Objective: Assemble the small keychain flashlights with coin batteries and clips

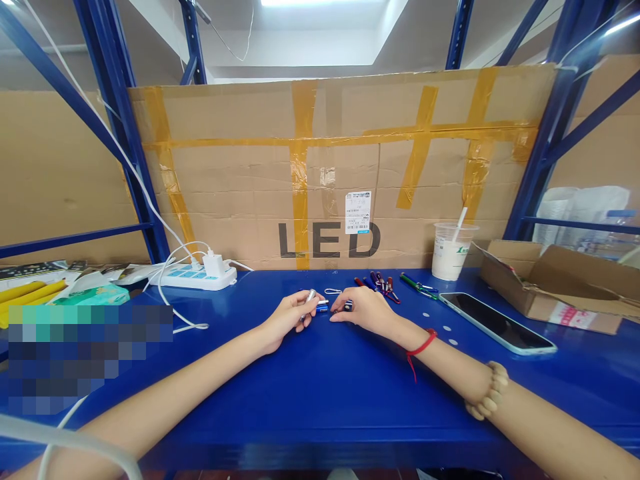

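Note:
My left hand (289,319) is closed, with a small silver metal tube (311,295) pinched between thumb and fingers. Just beside its fingertips is a short blue cylinder (322,309); whether the hand touches it is unclear. Opposite, my right hand (367,308) is palm down with its fingers curled round a small dark blue metal piece (349,305), mostly hidden beneath them. Behind the hands lies a thin silver loop (333,291). Farther back, several small red and blue metal pieces with clips (384,287) lie in a cluster, beside green ones (419,286).
A phone (500,323) and an open cardboard box (550,283) lie at right, with a straw cup (450,253) behind. At left stand a power strip (200,275) with white cables and yellow items (30,297). A cardboard sheet (240,180) walls the blue table's back.

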`<state>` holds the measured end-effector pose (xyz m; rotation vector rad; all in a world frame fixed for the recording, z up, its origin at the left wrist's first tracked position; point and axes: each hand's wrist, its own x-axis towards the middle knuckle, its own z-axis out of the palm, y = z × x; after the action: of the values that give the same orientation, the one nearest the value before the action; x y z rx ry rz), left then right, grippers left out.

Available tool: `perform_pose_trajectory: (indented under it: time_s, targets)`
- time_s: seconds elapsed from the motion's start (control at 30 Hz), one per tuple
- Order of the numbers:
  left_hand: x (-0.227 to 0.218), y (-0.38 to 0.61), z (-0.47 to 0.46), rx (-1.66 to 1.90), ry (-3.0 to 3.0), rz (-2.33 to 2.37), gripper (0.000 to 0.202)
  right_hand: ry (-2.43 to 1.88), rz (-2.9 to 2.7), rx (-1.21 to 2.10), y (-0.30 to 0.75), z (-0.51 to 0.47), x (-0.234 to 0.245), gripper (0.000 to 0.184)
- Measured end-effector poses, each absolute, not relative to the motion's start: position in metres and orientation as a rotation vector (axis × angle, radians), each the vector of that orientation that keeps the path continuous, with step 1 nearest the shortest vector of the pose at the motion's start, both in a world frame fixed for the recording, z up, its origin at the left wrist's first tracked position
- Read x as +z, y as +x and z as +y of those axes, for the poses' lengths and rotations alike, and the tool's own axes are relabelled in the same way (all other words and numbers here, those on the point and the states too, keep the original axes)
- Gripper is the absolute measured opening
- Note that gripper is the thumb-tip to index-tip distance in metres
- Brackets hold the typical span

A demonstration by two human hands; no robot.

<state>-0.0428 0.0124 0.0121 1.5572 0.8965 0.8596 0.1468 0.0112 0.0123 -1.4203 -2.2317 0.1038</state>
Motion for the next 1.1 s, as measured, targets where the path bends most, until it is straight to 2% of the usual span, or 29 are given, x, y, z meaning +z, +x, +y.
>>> perform_pose_trajectory:
  time_s: [0.4,0.7,1.1]
  targets:
    - [0.0159,-0.0424,0.0085,0.844,1.564,0.915,0.037,-1.442,-2.138,0.236,0.1472,0.0138,0.0106,0.018]
    - [0.0163,-0.0416,0.0093,0.849,1.568,0.911,0.037,-1.421,-2.182,0.122,0.1496,0.0183,0.0056,0.013]
    - [0.0120,-0.0425,0.0107,0.856,1.582,0.902,0.040,-1.451,-2.161,0.134,0.1479,0.0153,0.0087,0.011]
